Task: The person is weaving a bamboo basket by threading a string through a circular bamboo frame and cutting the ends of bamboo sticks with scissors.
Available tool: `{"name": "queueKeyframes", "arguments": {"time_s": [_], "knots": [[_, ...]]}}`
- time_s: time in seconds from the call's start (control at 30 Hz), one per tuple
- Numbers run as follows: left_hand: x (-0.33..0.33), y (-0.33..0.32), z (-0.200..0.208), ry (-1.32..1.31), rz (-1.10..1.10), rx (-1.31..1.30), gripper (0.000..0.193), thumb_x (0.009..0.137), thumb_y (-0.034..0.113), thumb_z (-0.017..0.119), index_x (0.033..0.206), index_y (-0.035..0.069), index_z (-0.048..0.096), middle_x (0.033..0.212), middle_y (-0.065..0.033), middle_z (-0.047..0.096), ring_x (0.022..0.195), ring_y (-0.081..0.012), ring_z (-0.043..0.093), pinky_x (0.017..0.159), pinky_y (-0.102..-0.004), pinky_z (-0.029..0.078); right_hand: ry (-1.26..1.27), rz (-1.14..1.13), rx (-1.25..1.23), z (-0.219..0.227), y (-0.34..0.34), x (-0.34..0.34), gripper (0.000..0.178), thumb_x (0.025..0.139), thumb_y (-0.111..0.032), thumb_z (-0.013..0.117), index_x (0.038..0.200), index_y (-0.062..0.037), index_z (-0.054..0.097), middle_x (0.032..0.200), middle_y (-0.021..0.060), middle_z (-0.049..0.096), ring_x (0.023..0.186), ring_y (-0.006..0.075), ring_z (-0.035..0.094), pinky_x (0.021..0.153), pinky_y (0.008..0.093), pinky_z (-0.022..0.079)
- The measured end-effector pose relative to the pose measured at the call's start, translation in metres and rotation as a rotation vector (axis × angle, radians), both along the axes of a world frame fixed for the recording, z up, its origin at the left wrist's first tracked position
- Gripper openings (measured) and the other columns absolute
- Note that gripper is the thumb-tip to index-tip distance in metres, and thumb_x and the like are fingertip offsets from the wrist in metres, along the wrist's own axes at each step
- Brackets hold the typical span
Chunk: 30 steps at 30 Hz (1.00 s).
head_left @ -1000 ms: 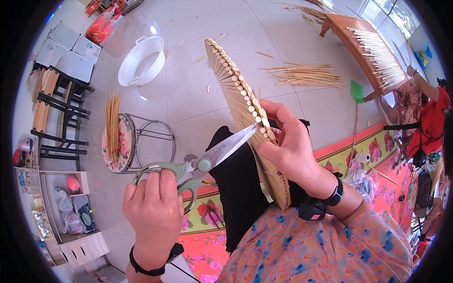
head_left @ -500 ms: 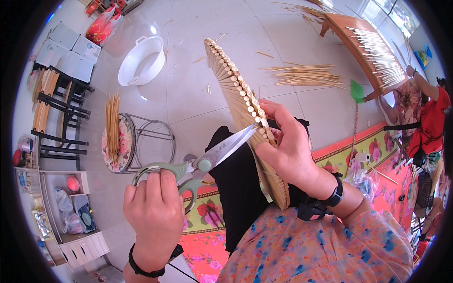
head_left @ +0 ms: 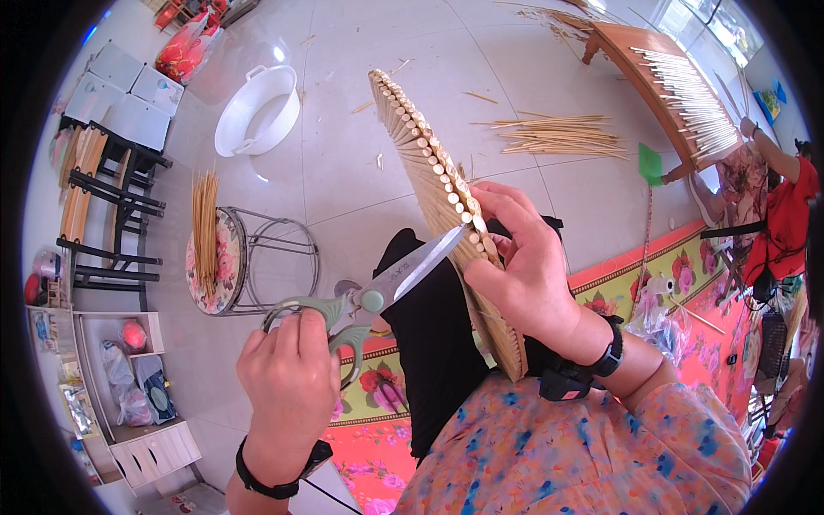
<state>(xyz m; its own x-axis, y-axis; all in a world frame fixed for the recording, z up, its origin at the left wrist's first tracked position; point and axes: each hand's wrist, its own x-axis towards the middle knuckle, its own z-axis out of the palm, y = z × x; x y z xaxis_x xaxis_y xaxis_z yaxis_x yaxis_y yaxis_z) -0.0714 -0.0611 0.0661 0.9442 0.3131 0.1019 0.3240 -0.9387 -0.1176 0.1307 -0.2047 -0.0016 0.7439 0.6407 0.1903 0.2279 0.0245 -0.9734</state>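
Observation:
My left hand (head_left: pixel 290 382) is closed round the green handles of a pair of scissors (head_left: pixel 418 268). The blades lie nearly together, their tips against the edge of a curved, pale plaited reed piece (head_left: pixel 414 159). Round cut stalk ends run in a row along that edge. Gripping the piece near its lower part is my right hand (head_left: pixel 536 279), thumb on the near face and fingers round the far side. The piece stands tilted over my lap, its lower end resting against my patterned clothing (head_left: pixel 566 455). My right palm and some fingertips are hidden.
A floral stool (head_left: pixel 215 266) at left bears a bundle of thin stalks (head_left: pixel 204 227). Beyond it stands a white basin (head_left: pixel 257 112). More stalks (head_left: pixel 562 137) lie on the floor. At right, a person in red (head_left: pixel 781 215) sits by a wooden bench (head_left: pixel 639 94) with pale sticks.
My left hand has shifted slightly right, and the scissor handles have drawn closer together. The right hand and the reed piece have hardly moved.

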Motion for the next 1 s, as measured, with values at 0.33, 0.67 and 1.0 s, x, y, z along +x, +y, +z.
{"name": "queueKeyframes", "arguments": {"time_s": [0.33, 0.67, 1.0], "knots": [[0.0031, -0.0019, 0.0017, -0.052, -0.039, 0.18, 0.03, 0.066, 0.011, 0.071, 0.093, 0.004, 0.058, 0.078, -0.0049, 0.053, 0.062, -0.0203, 0.055, 0.058, -0.0338, 0.038, 0.153, 0.031, -0.008, -0.004, 0.0009, 0.0015, 0.058, 0.07, 0.001, 0.064, 0.127, -0.0019, 0.055, 0.117, 0.0103, 0.053, 0.105, 0.0203, 0.056, 0.089, 0.0344, 0.052], [-0.0002, -0.0057, 0.0072, -0.068, -0.029, 0.239, 0.026, 0.069, 0.007, 0.067, 0.093, 0.003, 0.06, 0.081, -0.0055, 0.056, 0.063, -0.0186, 0.055, 0.057, -0.0329, 0.038, 0.181, 0.041, -0.008, -0.0038, 0.0008, 0.0006, 0.057, 0.071, 0.002, 0.064, 0.127, -0.0042, 0.055, 0.119, 0.0094, 0.052, 0.107, 0.0193, 0.056, 0.092, 0.0356, 0.053], [-0.0002, -0.0017, 0.0033, -0.076, -0.031, 0.245, 0.023, 0.07, 0.004, 0.065, 0.092, 0.003, 0.059, 0.078, -0.0044, 0.054, 0.061, -0.0184, 0.054, 0.056, -0.0327, 0.038, 0.192, 0.038, -0.002, -0.0028, 0.0012, 0.0008, 0.057, 0.071, 0.002, 0.063, 0.127, -0.0045, 0.055, 0.118, 0.009, 0.053, 0.107, 0.0191, 0.056, 0.092, 0.0354, 0.052]]}}
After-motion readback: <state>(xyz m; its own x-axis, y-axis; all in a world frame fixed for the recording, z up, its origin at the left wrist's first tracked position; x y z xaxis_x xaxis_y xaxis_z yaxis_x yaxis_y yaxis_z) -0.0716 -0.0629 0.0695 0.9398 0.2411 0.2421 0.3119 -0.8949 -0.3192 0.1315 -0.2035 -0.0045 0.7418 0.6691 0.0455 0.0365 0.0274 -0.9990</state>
